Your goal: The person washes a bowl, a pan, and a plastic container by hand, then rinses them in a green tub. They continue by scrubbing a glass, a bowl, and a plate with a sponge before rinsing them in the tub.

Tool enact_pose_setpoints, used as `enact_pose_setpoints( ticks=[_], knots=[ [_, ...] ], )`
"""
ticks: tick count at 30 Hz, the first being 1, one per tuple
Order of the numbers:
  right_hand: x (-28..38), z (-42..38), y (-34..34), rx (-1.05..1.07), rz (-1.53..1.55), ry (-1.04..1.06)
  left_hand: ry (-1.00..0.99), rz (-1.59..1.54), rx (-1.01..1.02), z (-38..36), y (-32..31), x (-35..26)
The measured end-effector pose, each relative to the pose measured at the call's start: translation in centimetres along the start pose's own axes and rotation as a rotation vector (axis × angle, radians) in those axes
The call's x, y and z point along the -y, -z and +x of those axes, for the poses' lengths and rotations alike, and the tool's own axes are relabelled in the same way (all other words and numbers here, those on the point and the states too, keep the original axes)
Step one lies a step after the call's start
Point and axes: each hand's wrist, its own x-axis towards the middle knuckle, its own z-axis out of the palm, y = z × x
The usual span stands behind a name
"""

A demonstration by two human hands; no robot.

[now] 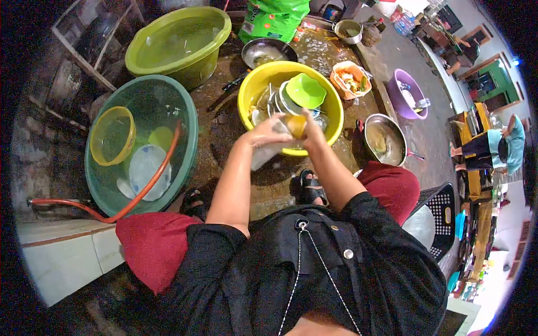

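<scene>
My left hand is closed around a see-through, pale item, perhaps a plastic container, blurred by motion. Close beside it, my right hand grips a yellow sponge-like piece pressed against that item. Both hands are over the near rim of a yellow basin. Inside the basin are a lime-green scalloped bowl, white plates and other dishes in water. My fingers partly hide what they hold.
Left are a dark green tub with dishes, an orange hose and an olive tub of water. A wok, an orange scrap-filled container, a pan and a purple basin stand around. A person stands far right.
</scene>
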Motion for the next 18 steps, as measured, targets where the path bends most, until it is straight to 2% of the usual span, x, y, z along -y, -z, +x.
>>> enact_pose_setpoints(
  ticks=[1, 2, 3, 4, 6, 8, 9, 10, 13, 14, 16, 18],
  knots=[
    [1.7, -1.2, -0.3, -0.146, -0.059, 0.124, -0.006, -0.092, -0.104, -0.5, 1.2, 0.7],
    [1.3, 6.1, 3.8, -0.087, 0.019, 0.291, -0.012, -0.184, -0.210, -1.2, 2.6, 1.8],
    [4.0, 3.9, 3.9, -0.353, -0.311, 0.312, -0.049, -0.149, -0.403, -1.9, 4.0, 3.9],
    [4.1, 5.6, 5.6, -0.238, -0.231, 0.606, -0.088, -0.113, -0.599, -2.6, 5.4, 6.1],
    [5.2, 4.7, 6.1, -0.725, -0.784, 0.790, -0.039, -0.117, -0.906, -4.3, 6.9, 9.3],
    [3.6, 7.7, 9.3, -0.666, -1.115, 1.059, -0.016, -0.018, -1.104, -5.4, 7.4, 13.9],
    [2.8, 7.0, 9.4, -0.546, -1.354, 1.021, 0.006, -0.040, -1.201, -5.7, 7.5, 17.9],
    [1.3, 9.2, 10.8, -0.470, -1.636, 0.964, 0.038, -0.044, -1.179, -6.5, 6.2, 16.5],
    [-0.7, 7.8, 9.7, -0.444, -1.706, 0.957, 0.186, 0.101, -1.218, -7.7, 3.9, 14.7],
    [-0.9, 8.2, 9.6, -0.432, -1.708, 0.958, 0.192, 0.103, -1.226, -8.1, 3.4, 14.4],
    [-1.0, 8.9, 9.7, -0.550, -1.664, 0.868, 0.187, 0.317, -1.202, -8.8, 2.5, 14.1],
    [-0.2, 10.4, 10.3, -0.478, -1.702, 0.846, 0.242, 0.349, -1.176, -9.3, 2.2, 15.7]
  ],
)
